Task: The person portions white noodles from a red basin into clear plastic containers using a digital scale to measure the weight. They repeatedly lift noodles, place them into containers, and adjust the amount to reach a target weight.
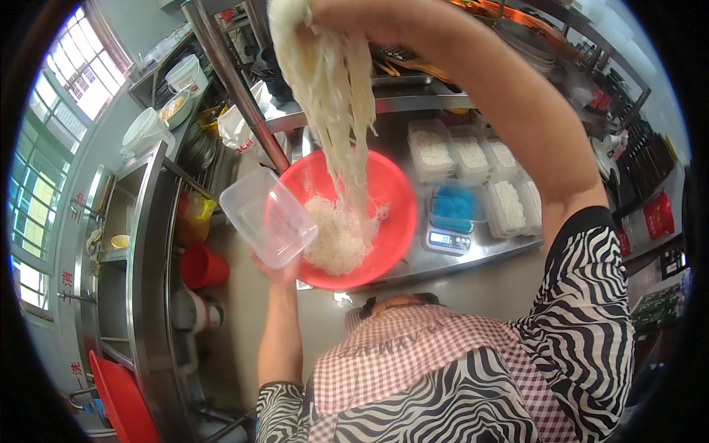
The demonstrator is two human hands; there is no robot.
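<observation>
Raised high at the top edge, my right hand (320, 15) grips a bunch of pale noodles (338, 94) that hangs in long strands. The lower ends trail into a red plastic basin (396, 194), where a heap of thin noodles (338, 241) lies. My left hand (281, 271) holds a clear plastic container (263, 216) from below, tilted beside the basin's left rim. It looks empty. Part of my right hand is hidden by noodles and cut by the frame edge.
Right of the basin, a digital kitchen scale (447, 241) carries a blue-bottomed container (454, 207). Several noodle-filled plastic boxes (432, 152) stand behind it on the steel table (399, 271). A steel post (235, 83) rises at the basin's far left. Steel sinks (119, 227) line the left side.
</observation>
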